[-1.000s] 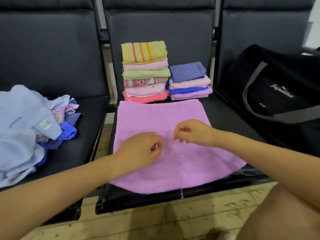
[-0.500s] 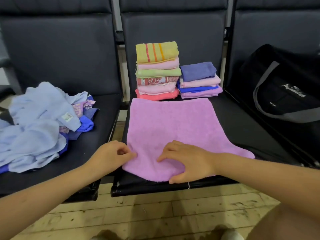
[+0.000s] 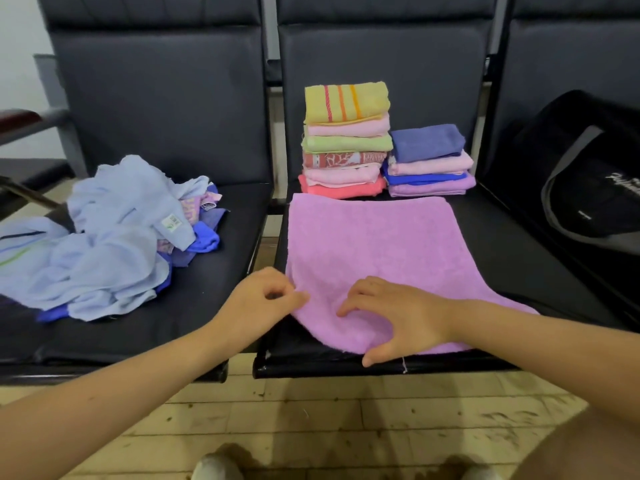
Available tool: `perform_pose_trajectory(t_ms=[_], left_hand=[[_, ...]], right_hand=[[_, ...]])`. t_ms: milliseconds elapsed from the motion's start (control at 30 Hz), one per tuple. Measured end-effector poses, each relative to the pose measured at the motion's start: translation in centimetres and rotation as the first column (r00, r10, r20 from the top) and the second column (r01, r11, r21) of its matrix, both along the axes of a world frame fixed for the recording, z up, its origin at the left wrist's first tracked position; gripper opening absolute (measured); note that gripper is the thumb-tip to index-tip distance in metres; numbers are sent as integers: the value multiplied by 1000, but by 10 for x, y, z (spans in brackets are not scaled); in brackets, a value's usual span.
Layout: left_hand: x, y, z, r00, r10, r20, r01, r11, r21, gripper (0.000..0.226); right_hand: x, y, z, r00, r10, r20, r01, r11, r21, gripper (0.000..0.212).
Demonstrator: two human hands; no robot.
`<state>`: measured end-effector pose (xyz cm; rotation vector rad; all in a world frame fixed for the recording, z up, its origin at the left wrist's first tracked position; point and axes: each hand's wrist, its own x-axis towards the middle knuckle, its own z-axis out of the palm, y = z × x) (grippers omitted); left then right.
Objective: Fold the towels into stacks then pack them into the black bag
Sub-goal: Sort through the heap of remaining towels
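On middle seat (image 3: 519, 244): pink towel (image 3: 374, 258) spread flat, long axis near-to-far, near edge at seat front. Left hand (image 3: 259, 303) pinching near-left corner. Right hand (image 3: 394, 317) spread, pressing near edge. Folded stacks (image 3: 346, 143) beyond; black bag (image 3: 588, 181) right; unfolded pile (image 3: 104, 233) left.

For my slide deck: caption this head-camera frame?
Left hand pinches the purple towel spread on a seat; right hand rests on it.

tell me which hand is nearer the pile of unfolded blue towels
Left. The left hand pinches the purple towel's edge beside the pile; the right hand rests farther right.
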<state>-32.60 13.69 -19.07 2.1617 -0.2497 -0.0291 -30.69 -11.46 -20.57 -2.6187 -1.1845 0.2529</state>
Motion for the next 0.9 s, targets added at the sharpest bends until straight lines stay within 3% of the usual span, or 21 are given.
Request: perform_pose_trajectory(t_ms=[67,133,200,267,367,467,533,600,700,767,900], left_hand=[[0,0,5,998,-27,-60,14,978,-208,32],[1,3,6,974,-84,-210,18,954,-299,33],[4,6,4,973,-56,-224,29,992,-122,34],[7,11,3,991,-36,-131,60,981,183,23],[5,20,6,988,-94,-123,138,894,426,16],[-4,22,9,981,-187,-56,173,705,688,12],[-7,19,9,961,-249,121,75,655,752,12],[-10,9,7,906,-343,249,52,671,739,27],[-11,-15,-6,845,-473,250,125,629,767,51],[-8,-28,-14,806,-537,248,137,578,805,48],[3,-48,-8,763,-539,356,76,622,779,26]], right_hand=[[-1,-3,0,1000,14,4,-14,999,-29,76],[-3,-7,1,1000,22,2,-22,999,-45,79],[-6,-11,-1,1000,18,4,-18,1000,-7,73],[-8,-14,-3,999,1,37,-4,997,77,57],[-12,-15,-3,991,6,133,-28,986,165,30],[-14,-15,-2,979,56,194,-82,988,129,18],[-11,-14,1,984,48,172,-70,990,125,22],[-8,-15,5,994,-7,112,-10,989,147,31],[-4,-15,7,996,-72,44,65,985,160,28],[-2,-15,7,996,-84,23,80,987,137,25],[2,-19,11,997,-73,-20,74,996,52,10]])
